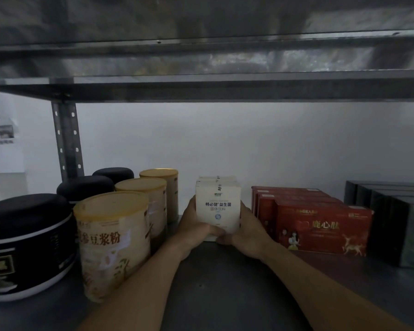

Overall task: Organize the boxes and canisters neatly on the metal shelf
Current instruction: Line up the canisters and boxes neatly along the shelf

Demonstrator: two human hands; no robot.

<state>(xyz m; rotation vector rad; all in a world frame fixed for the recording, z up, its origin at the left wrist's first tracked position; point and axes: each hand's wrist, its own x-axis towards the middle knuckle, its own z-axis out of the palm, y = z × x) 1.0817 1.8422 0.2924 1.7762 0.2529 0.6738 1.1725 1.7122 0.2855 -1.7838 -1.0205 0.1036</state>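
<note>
**Grey metal shelf [225, 287], upright white cardboard box [217, 206] gripped at its middle**

Grey steel boards form the surface below and the level overhead, with a perforated steel upright [67, 139] at the far left and a white wall [225, 139] behind.

At the left, 3 black round canisters [26, 225] stand in a line running from near to far. At the far right stands a row of dark rectangular boxes [392, 223]. Just left of them, red cardboard boxes [320, 230] with gold lettering stand one behind another. Beside the black line, 3 beige cylindrical canisters [112, 242] with gold lids form a second near-to-far line.

Between the beige canisters and the red boxes, the white cardboard box stands at the front of a short file of matching ones. The left hand [191, 225] and right hand [246, 231] clasp its lower sides, fingers curled around the bottom edge. Whether it rests on the shelf cannot be told.
</note>
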